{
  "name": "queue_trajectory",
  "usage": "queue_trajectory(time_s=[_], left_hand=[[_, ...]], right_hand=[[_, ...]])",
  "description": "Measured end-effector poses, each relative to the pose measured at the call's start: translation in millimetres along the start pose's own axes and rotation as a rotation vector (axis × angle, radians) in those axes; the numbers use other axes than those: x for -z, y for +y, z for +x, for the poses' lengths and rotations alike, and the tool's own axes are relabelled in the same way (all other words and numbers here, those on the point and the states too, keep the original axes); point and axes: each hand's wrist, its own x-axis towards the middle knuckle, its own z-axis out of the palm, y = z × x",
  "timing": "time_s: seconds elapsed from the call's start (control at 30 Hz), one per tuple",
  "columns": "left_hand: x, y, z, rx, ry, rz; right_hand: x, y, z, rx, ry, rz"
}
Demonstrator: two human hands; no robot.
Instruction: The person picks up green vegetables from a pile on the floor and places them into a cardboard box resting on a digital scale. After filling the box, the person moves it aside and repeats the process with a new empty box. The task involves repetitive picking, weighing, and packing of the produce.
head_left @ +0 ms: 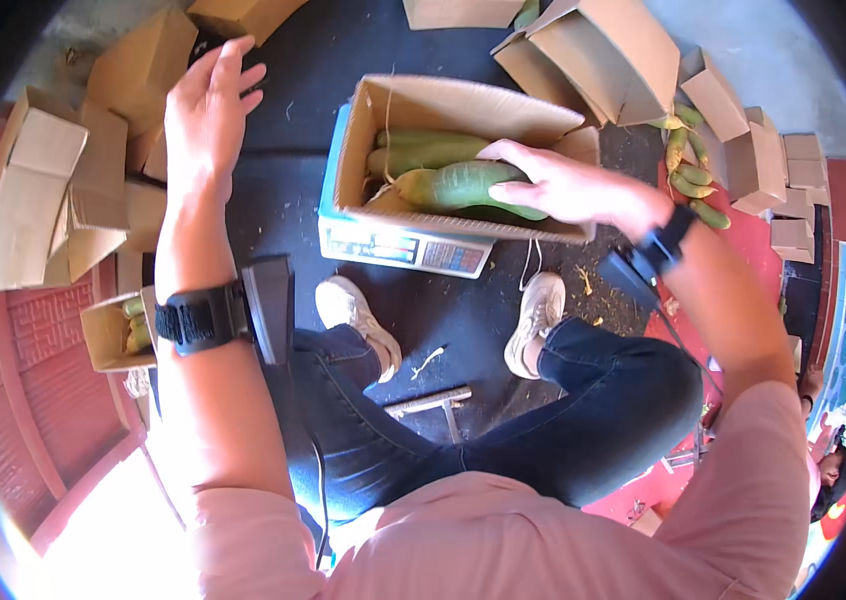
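A cardboard box (pixel 443 104) stands on a blue and white scale (pixel 383 246) in front of me. Inside it lie long green radishes, one of them (pixel 428 152) along the far wall. My right hand (pixel 558 183) reaches in from the right, its fingers closed over the end of a large green radish (pixel 451 187) nearest me; the palm hides that end. Left of the box my left hand (pixel 211 115) is raised in the air, holding nothing, its fingers apart and slightly bent.
Open cardboard boxes (pixel 53 190) crowd the left, beside a red panelled surface. Another large box (pixel 603 60) stands far right, with loose green radishes (pixel 688 165) and small boxes beyond. A little box (pixel 108 335) at left holds radishes. Another person (pixel 833 470) is at the right edge.
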Motion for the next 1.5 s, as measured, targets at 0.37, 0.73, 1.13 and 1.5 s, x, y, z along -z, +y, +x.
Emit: queue_trajectory(time_s=[0.37,0.73,1.13,1.5], left_hand=[[84,-41,33,0.3,-0.119,-0.534],[25,3,-16,0.075,-0.018,-0.158],[97,-116,109,0.344,-0.428,-0.76],[20,-38,22,0.093,-0.245,-0.301]], right_hand=[[-22,-34,48,0.007,-0.316,-0.783],[27,-77,-8,-0.046,-0.009,-0.386],[51,64,-182,-0.374,0.426,-0.14],[24,44,-209,-0.448,0.403,-0.159]])
